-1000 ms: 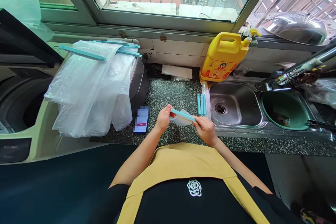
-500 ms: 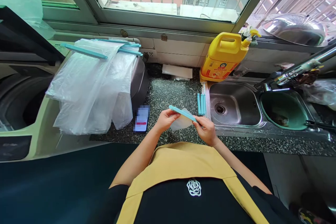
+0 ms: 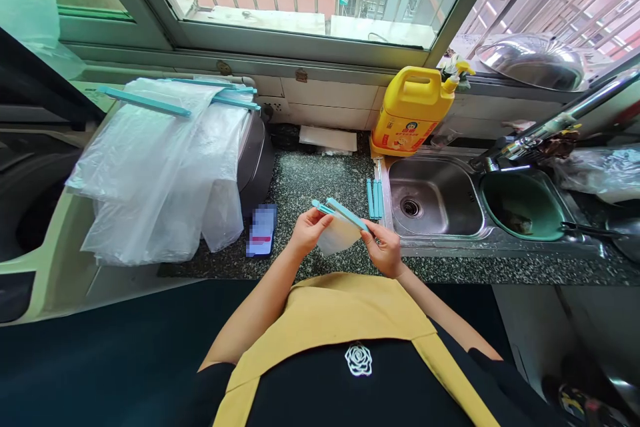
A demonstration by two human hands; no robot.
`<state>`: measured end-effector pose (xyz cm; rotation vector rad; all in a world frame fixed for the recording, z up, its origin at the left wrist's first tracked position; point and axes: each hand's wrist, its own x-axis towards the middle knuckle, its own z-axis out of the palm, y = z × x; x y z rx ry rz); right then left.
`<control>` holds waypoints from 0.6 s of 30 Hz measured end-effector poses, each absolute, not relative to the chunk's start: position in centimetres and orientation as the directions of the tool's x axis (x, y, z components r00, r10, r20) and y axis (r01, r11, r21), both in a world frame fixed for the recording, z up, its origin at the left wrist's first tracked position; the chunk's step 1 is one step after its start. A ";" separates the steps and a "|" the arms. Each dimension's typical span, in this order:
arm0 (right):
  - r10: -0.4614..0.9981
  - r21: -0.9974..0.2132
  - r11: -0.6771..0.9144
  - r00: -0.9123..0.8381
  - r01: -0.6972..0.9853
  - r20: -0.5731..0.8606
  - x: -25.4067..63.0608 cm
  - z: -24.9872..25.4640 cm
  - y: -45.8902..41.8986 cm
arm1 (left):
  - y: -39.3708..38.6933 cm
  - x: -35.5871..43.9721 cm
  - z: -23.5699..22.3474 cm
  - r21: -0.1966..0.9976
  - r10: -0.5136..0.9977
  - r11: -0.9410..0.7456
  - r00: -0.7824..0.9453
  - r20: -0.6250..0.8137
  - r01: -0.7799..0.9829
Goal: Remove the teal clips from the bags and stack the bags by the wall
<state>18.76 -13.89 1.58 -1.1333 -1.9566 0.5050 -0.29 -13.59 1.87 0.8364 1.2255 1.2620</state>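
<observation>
In front of my apron, my left hand (image 3: 307, 232) pinches the left end of a light-blue bag sealing clip (image 3: 347, 215). My right hand (image 3: 384, 248) grips the clip's other end between thumb and fingers. At the left, the clip's two bars stand apart; they meet towards my right hand. A small translucent plastic bag (image 3: 336, 237) hangs below the clip, between both hands. Several similar blue clips (image 3: 374, 199) lie side by side by the sink. On the left, large clear plastic bags (image 3: 150, 180) with blue clips along their tops drape over a dark bin-like object (image 3: 260, 153).
A phone (image 3: 261, 230) lies on the speckled counter (image 3: 320, 173) left of my hands. To the right are a steel sink (image 3: 435, 197), a green basin (image 3: 523, 207) and a yellow jug (image 3: 413, 110). A washing machine (image 3: 55, 240) with raised lid stands far left.
The clip's left end has come apart, one bar now lifted off the other. More of the small bag shows beneath it. The whole view has shifted slightly.
</observation>
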 end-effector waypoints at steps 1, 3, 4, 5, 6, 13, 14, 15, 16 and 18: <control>0.863 -0.681 0.501 -0.252 0.535 0.437 18.7 1.5 -13.9 | -13.5 -0.1 1.8 0.957 0.971 0.175 -0.121 -0.207 -0.230; 0.879 -0.708 0.470 -0.204 0.528 0.431 18.6 1.2 -13.9 | -13.4 0.4 1.7 0.960 0.971 0.173 -0.123 -0.203 -0.219; 0.884 -0.721 0.459 -0.182 0.519 0.431 18.5 1.1 -14.0 | -13.4 0.8 1.6 0.963 0.973 0.169 -0.124 -0.197 -0.209; 0.887 -0.734 0.450 -0.162 0.508 0.432 18.4 0.9 -14.0 | -13.3 1.1 1.6 0.966 0.974 0.164 -0.126 -0.191 -0.198; 0.892 -0.750 0.439 -0.142 0.494 0.429 18.3 0.7 -14.0 | -13.2 1.5 1.6 0.969 0.975 0.159 -0.126 -0.185 -0.188; 0.974 -0.932 0.180 0.077 0.314 0.214 18.7 -0.9 -12.8 | -12.4 0.9 0.9 0.968 0.977 0.195 -0.054 -0.206 -0.158; 0.973 -0.941 0.162 0.107 0.298 0.202 18.8 -1.1 -12.6 | -12.2 0.4 0.8 0.961 0.974 0.226 0.008 -0.228 -0.160; 0.971 -0.940 0.155 0.126 0.303 0.201 19.1 -1.4 -12.4 | -11.8 -0.1 0.7 0.955 0.966 0.256 0.079 -0.246 -0.149; 0.969 -0.931 0.156 0.131 0.329 0.208 19.3 -1.6 -12.2 | -11.3 -0.4 0.5 0.954 0.956 0.274 0.146 -0.255 -0.122; 0.965 -0.890 0.181 0.097 0.419 0.242 19.7 -2.2 -12.1 | -10.3 -0.5 0.0 0.962 0.940 0.268 0.230 -0.251 -0.047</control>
